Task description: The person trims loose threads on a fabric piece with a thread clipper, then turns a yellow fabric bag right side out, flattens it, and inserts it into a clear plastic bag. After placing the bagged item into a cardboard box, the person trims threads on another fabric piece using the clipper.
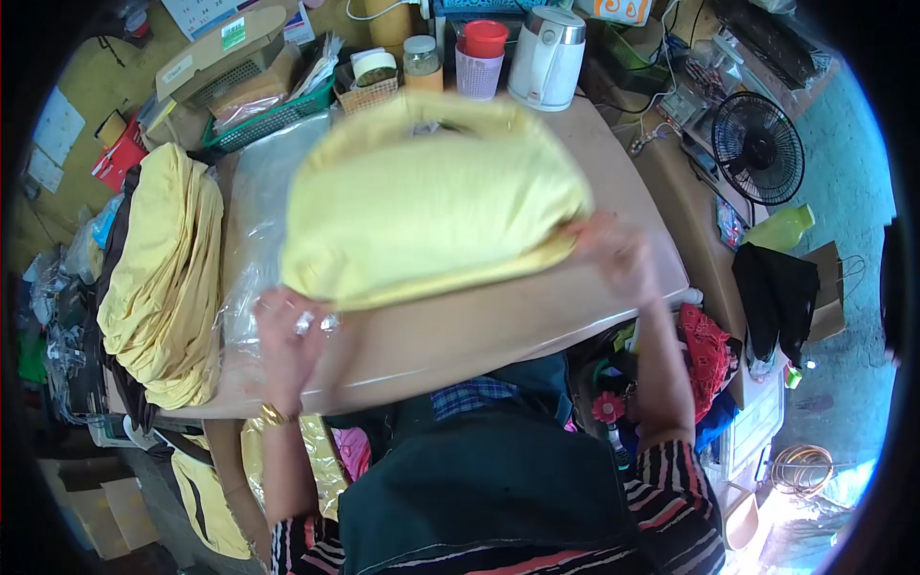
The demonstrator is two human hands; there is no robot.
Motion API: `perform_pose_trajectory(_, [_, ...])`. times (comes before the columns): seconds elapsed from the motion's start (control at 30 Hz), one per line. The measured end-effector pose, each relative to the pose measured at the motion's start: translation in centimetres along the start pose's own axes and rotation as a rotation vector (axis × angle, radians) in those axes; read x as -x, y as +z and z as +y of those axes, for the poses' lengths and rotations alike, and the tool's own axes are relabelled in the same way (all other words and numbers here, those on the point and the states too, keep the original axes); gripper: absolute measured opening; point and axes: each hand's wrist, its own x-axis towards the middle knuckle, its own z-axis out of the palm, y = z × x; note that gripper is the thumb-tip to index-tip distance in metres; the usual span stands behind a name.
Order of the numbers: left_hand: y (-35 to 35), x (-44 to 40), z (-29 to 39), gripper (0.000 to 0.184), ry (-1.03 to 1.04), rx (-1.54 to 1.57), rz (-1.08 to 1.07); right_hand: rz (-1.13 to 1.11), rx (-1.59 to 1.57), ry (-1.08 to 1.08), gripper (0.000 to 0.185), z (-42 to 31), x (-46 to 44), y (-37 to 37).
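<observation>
A pale yellow cloth [431, 206] is spread above the table, smeared by motion, with a raised rim along its far side. My right hand [618, 254] is closed on its right edge and blurred. At the lower left corner of the cloth, my left hand [287, 331] has its fingers curled against the fabric. A clear plastic sheet [259, 206] lies on the tabletop [460, 340], partly under the cloth. To the left of my left hand sits a heap of yellow fabric [163, 297] with dark cloth beside it.
Along the back edge stand a white electric kettle [548, 57], a cup with a red lid [481, 57], a jar [422, 67] and a green basket [273, 120]. A black fan [757, 149] is at the right. Coloured fabrics, including a red one [704, 355], lie by my right arm.
</observation>
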Motion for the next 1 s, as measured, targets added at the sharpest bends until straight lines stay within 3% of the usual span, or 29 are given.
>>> perform_pose_trajectory(0.07, [1.6, 2.9, -0.1, 0.016, -0.014, 0.018, -0.124, -0.133, -0.005, 0.255, 0.011, 1.1, 4.1, 2.7])
perform_pose_trajectory(0.1, [1.7, 4.0, -0.2, 0.02, -0.08, 0.133, -0.185, -0.129, 0.001, 0.262, 0.011, 0.9, 5.2, 3.5])
perform_pose_trajectory(0.17, [1.7, 4.4, 0.0, 0.025, -0.146, 0.254, -0.252, 0.08, -0.063, 0.454, 0.011, 0.5, 6.5, 4.6])
perform_pose_trajectory(0.27, [1.3, 3.5, 0.6, 0.045, -0.225, 0.138, 0.014, 0.215, 0.149, 0.341, 0.02, 0.4, 6.0, 5.3])
perform_pose_trajectory(0.4, [2.0, 1.1, 0.6, 0.038, -0.138, 0.152, 0.06, 0.308, 0.331, 0.089, 0.028, 0.7, 4.6, 6.1])
perform_pose_trajectory(0.5, [2.5, 0.7, -0.1, 0.03, 0.014, 0.133, -0.025, 0.273, 0.471, 0.018, 0.025, 0.5, 3.9, 6.1])
perform_pose_trajectory(0.73, [3.3, 0.9, 0.4, 0.018, -0.201, 0.179, -0.033, 0.31, 0.252, 0.323, 0.022, 1.2, 3.7, 6.8])
perform_pose_trajectory(0.83, [3.4, 0.4, 0.8, 0.012, -0.26, 0.219, -0.024, 0.381, 0.432, 0.132, 0.022, 0.3, 1.7, 6.7])
perform_pose_trajectory(1.0, [4.1, -0.1, 0.3, 0.012, -0.114, 0.321, 0.016, 0.226, 0.446, 0.017, 0.018, 1.8, 0.7, 6.3])
